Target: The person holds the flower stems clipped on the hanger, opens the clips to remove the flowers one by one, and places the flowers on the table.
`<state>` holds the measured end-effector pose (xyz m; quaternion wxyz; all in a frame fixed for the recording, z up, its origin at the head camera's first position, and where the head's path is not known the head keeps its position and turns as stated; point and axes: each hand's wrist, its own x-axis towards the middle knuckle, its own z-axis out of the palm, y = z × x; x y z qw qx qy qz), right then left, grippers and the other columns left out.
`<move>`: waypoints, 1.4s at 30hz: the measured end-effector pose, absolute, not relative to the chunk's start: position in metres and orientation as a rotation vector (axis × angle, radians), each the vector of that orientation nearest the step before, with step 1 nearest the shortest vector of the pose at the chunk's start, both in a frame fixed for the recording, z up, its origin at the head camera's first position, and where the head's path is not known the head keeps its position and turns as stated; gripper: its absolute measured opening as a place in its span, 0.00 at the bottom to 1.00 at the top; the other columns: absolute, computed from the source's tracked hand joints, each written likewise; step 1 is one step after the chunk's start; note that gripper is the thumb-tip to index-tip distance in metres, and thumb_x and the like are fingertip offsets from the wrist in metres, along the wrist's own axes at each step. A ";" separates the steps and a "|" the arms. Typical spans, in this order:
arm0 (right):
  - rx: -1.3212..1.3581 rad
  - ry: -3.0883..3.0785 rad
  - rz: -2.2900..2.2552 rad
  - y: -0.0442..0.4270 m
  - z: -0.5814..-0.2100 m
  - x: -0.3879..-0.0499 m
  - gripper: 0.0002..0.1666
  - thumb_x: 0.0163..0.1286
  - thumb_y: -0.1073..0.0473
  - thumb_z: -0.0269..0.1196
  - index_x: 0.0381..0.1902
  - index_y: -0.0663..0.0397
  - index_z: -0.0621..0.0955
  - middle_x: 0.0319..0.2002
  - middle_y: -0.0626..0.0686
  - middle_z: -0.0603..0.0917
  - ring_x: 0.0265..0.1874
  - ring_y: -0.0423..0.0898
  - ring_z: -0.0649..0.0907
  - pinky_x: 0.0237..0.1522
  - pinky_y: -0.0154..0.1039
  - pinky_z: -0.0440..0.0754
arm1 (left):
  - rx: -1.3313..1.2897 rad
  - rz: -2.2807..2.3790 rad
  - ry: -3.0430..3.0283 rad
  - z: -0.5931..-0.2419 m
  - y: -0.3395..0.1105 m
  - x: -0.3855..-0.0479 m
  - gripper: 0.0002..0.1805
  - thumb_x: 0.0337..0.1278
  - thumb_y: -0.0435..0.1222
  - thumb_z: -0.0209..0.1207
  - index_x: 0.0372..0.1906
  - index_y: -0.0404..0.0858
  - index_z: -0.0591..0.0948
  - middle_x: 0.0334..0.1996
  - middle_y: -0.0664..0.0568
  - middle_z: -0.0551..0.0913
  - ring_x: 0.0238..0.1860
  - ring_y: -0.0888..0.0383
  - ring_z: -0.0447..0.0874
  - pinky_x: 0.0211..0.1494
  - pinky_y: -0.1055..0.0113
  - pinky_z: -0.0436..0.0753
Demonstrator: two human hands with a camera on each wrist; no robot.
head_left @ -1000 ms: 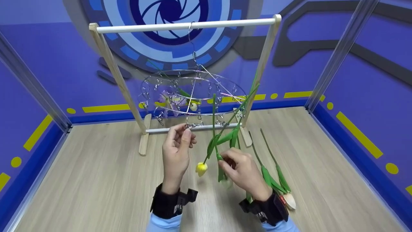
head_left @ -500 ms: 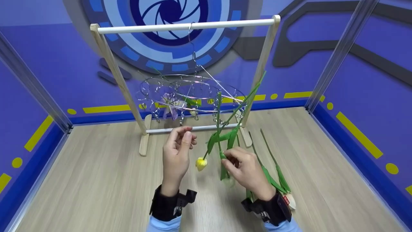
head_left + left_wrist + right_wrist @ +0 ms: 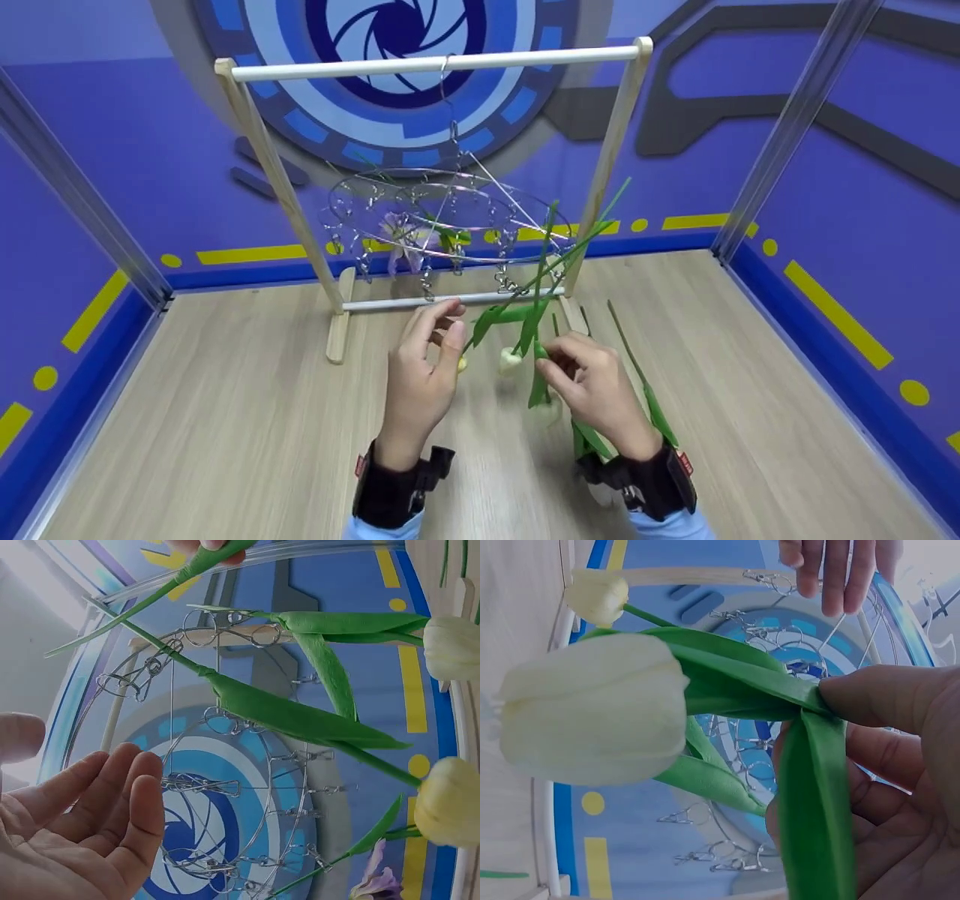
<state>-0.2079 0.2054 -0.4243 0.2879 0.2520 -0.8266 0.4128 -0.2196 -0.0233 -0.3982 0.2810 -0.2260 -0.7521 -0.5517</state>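
Note:
A white artificial tulip (image 3: 592, 709) hangs head down from my right hand (image 3: 604, 390), which pinches it where the green leaves meet the stem. My left hand (image 3: 424, 375) holds nothing; in the left wrist view its fingers (image 3: 101, 795) are loosely bent beside the round clip hanger (image 3: 450, 225). A yellow tulip (image 3: 448, 801) and another white tulip (image 3: 510, 361) hang head down from the hanger's right side. Behind my left thumb most of the yellow bloom is hidden in the head view. Toward the back hangs a purple flower (image 3: 405, 244).
The hanger hooks over the white top bar (image 3: 337, 71) of a wooden stand, whose foot (image 3: 337, 337) rests on the table (image 3: 225, 420). More green stems (image 3: 649, 397) lie at the right, partly under my right wrist. Patterned walls (image 3: 862, 225) close in the back and sides.
My left hand has let go of a metal clip on the hanger's front and dropped back slightly. The hanger has turned a little. My right hand has moved right with the white tulip.

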 end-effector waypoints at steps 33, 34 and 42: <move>0.391 -2.380 1.183 0.230 -0.425 -0.210 0.06 0.65 0.73 0.69 0.37 0.58 0.87 0.28 0.46 0.85 0.26 0.39 0.82 0.31 0.32 0.81 | -0.590 -1.140 -2.240 -0.427 -0.031 -0.203 0.17 0.74 0.37 0.59 0.60 0.32 0.82 0.54 0.44 0.84 0.56 0.50 0.84 0.58 0.53 0.83; 0.379 -2.391 1.189 0.231 -0.425 -0.210 0.06 0.66 0.72 0.69 0.37 0.58 0.87 0.28 0.46 0.85 0.27 0.39 0.82 0.32 0.32 0.81 | -0.590 -1.136 -2.247 -0.428 -0.031 -0.203 0.17 0.74 0.37 0.59 0.60 0.32 0.82 0.54 0.44 0.84 0.57 0.49 0.83 0.59 0.53 0.83; 0.309 -2.454 1.201 0.235 -0.424 -0.209 0.05 0.67 0.71 0.68 0.38 0.58 0.87 0.28 0.46 0.85 0.27 0.40 0.82 0.33 0.33 0.80 | -0.601 -1.084 -2.262 -0.430 -0.028 -0.203 0.18 0.73 0.37 0.60 0.60 0.30 0.81 0.57 0.41 0.83 0.60 0.46 0.82 0.63 0.51 0.81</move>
